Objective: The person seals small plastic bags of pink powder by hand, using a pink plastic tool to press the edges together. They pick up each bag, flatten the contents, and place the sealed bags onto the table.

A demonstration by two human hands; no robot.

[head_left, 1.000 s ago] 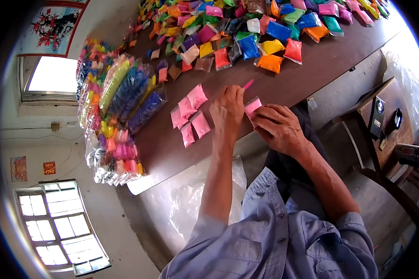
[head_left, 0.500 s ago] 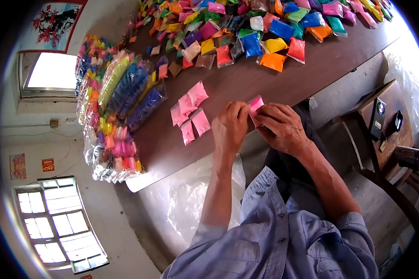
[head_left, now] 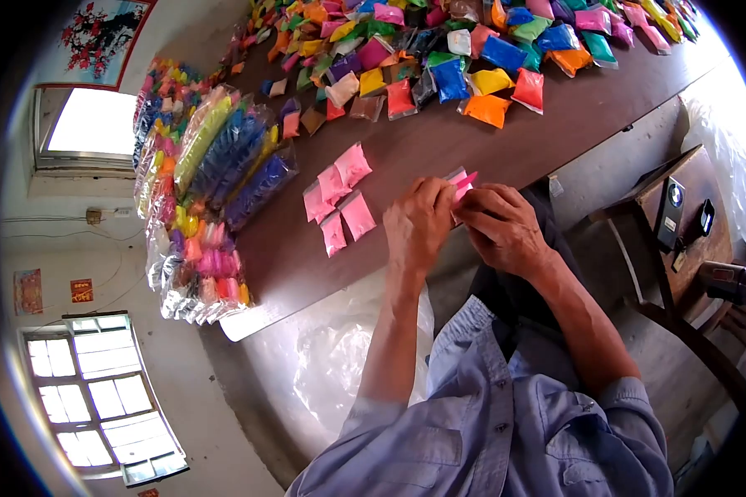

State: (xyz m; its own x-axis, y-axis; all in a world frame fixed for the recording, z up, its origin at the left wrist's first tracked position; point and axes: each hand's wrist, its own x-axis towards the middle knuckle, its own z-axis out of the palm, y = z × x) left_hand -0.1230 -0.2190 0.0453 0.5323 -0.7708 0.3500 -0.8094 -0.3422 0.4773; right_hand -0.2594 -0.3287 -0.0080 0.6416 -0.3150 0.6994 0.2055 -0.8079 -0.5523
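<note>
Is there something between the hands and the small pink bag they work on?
No. Both hands already touch the pink bag at the table edge: the left hand and the right hand pinch it with their fingers. The pile of pink bags lies apart, further left.

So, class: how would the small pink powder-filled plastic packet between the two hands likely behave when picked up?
The small pink powder-filled plastic packet, pinched by left hand and right hand, probably flexes rather than staying stiff, since it is thin film. It looks light, being small. The glossy film may be slippery; it should lie flat like the packets on the brown table.
</note>
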